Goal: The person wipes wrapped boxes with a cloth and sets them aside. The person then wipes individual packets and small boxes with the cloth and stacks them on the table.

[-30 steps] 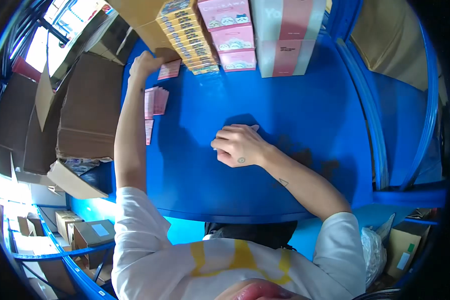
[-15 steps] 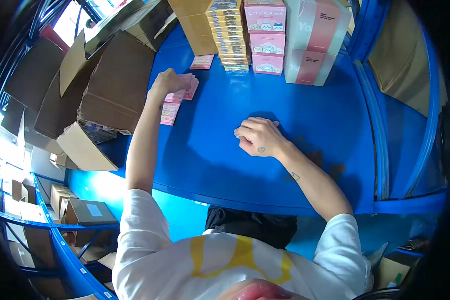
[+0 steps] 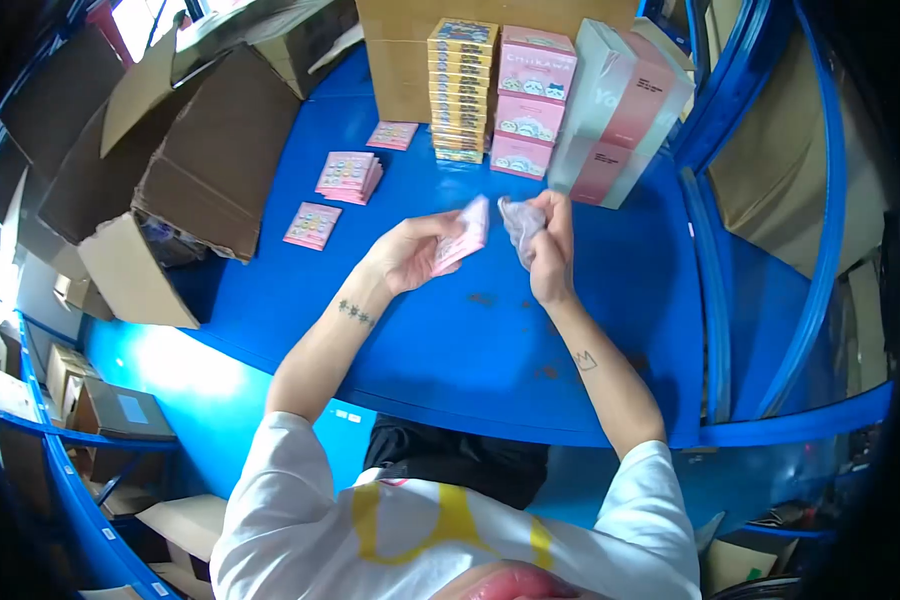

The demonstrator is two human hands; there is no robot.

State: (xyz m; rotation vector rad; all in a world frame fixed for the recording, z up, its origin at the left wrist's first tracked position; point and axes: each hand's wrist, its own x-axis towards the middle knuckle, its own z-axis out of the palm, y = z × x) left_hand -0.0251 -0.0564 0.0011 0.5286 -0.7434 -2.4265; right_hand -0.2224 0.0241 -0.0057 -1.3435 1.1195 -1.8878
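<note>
My left hand (image 3: 410,253) is closed on a small pink packet (image 3: 464,240), held tilted above the blue table. Close beside it, my right hand (image 3: 553,250) grips a crumpled greyish-lilac piece of soft material (image 3: 521,226); whether it is cloth or a thin bag I cannot tell. The two held things are near each other but apart. Left of my hands lies a pile of pink packets (image 3: 347,174), with a single pink packet (image 3: 312,225) nearer me and more pink packets (image 3: 392,135) farther back.
A stack of yellow boxes (image 3: 460,90), pink Chiikawa boxes (image 3: 532,70) and tall white-and-pink boxes (image 3: 620,110) stand at the back of the blue table (image 3: 450,350). Open cardboard boxes (image 3: 210,150) crowd the left side. A blue metal frame (image 3: 705,300) borders the right.
My left hand has left the pile and come to the middle with a pink packet. My right hand has risen from the tabletop, now showing the crumpled material. The view has shifted slightly.
</note>
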